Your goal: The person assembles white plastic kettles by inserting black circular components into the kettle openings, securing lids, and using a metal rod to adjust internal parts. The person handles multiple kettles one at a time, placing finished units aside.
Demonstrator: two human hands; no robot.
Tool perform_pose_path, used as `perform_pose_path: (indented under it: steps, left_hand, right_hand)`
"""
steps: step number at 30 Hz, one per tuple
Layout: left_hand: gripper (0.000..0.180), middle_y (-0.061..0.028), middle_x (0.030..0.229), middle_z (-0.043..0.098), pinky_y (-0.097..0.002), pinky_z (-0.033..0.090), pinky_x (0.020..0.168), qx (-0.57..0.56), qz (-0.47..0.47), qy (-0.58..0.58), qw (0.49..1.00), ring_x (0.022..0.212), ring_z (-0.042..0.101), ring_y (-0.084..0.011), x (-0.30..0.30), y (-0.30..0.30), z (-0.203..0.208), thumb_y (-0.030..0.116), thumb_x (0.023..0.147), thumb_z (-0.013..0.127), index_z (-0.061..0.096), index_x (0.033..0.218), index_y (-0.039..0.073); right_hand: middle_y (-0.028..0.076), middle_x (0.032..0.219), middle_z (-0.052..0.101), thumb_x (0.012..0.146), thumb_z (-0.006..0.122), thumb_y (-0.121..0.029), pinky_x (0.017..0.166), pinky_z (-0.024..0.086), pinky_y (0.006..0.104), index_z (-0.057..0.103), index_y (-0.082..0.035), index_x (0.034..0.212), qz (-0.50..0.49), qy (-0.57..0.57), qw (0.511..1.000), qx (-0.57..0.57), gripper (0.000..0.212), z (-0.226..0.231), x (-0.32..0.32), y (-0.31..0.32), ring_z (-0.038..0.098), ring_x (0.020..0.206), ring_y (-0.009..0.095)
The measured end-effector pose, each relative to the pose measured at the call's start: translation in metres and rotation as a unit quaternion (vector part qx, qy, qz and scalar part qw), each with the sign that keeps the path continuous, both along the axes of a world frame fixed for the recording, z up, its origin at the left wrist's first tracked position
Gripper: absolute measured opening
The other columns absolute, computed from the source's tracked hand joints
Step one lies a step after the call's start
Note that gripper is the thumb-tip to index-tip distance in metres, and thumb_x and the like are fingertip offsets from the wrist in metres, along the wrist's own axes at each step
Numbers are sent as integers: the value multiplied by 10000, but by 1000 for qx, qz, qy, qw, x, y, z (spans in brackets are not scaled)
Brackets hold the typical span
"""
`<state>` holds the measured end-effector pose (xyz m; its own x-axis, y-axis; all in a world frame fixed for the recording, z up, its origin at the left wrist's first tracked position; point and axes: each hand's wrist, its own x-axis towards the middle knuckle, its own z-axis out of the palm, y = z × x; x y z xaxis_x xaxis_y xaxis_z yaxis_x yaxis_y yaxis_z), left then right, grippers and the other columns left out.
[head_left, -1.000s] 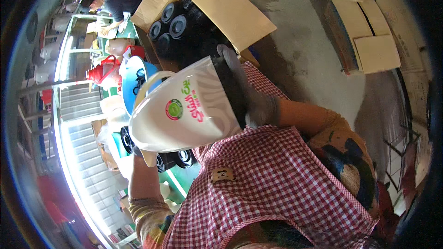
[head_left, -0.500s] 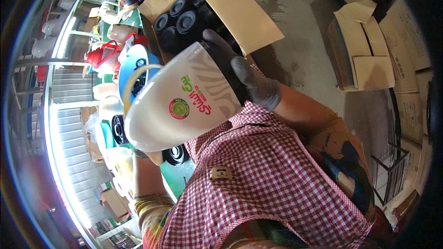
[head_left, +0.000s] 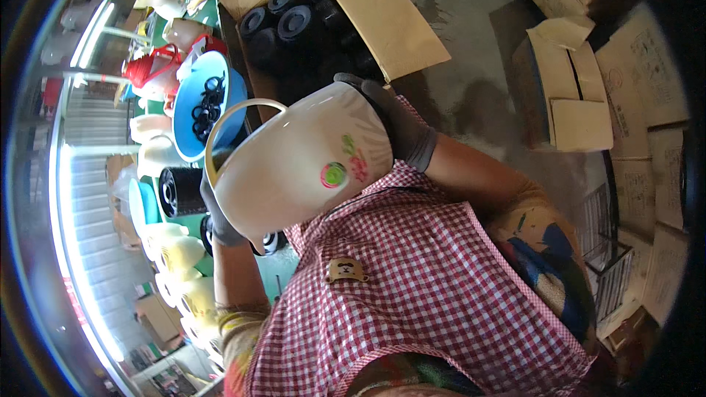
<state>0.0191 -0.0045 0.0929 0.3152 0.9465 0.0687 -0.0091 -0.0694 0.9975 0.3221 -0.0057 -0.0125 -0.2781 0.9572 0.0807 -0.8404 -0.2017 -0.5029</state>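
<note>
A glossy white thermos jug shell [head_left: 294, 165] with a cream loop handle [head_left: 228, 123] and a green and pink print lies tilted across my chest, held between both hands. My left hand [head_left: 223, 222], in a dark grey glove, supports its lower left end below the handle; part of the fingers is hidden behind the shell. My right hand [head_left: 408, 131], gloved alike, is wrapped round the opposite, patterned end, with fingers over its upper edge. Beside my left hand, a black ribbed cylinder [head_left: 190, 190] lies on the green tabletop [head_left: 283, 268].
Beyond the jug stands an open cardboard box [head_left: 382, 18] of black round-ended parts. A blue basin [head_left: 234, 95] holds black rings. Red and white jugs [head_left: 151, 73] and cream jug parts [head_left: 180, 254] line the table. A co-worker's hand [head_left: 198, 1] is at the far end. Cartons [head_left: 581, 125] stand right.
The jug shell has turned in my hands, so its print sits lower and its dark end is hidden. My right hand has shifted down with it, and more of my left hand shows.
</note>
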Motion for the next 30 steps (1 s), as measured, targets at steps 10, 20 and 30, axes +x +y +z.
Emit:
perform_pose_path:
  steps: [10,20,30]
  left_hand:
    - [542,-162,1416,541,-416,444,1076,50,-36,18,998,1280,541,-272,-11,-19,-79,218,965,637,471,1429,-8]
    - [486,-151,1035,717,-360,584,802,-89,135,-32,986,891,716,-234,16,-21,-5,161,759,825,628,1166,-17]
    - [480,-166,1003,718,-342,590,742,64,165,80,981,799,723,-216,14,-43,6,201,733,853,650,1103,-26]
  right_hand:
    - [140,1613,242,1071,330,-410,1237,56,321,101,-18,1574,-222,-333,807,434,678,16,3,-12,252,1480,191]
    - [152,1427,522,1074,359,-416,1150,337,412,324,-15,1500,63,11,989,131,586,-5,5,5,466,1340,238]
    - [136,1397,502,1012,480,-484,1106,398,415,357,-41,1490,69,-148,985,58,663,-61,5,2,476,1289,222]
